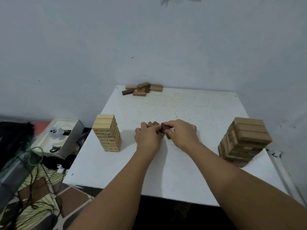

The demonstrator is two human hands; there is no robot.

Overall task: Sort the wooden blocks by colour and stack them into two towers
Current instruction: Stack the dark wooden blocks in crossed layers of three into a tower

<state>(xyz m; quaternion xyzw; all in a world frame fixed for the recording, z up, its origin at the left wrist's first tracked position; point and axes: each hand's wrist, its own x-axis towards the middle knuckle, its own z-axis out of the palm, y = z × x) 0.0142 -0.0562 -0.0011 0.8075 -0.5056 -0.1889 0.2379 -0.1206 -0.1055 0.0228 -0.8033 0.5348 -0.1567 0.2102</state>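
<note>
At the middle of the white square desk (174,171), the left hand (147,138) and right hand (182,132) meet, fingers curled around a few dark brown wooden blocks (163,127), with bare desk toward the near edge. The pale wooden block tower (108,133) stands at the left edge and the darker brown block tower (244,141) near the right edge. A loose pile of mixed wooden blocks (142,89) lies at the far edge by the wall.
</note>
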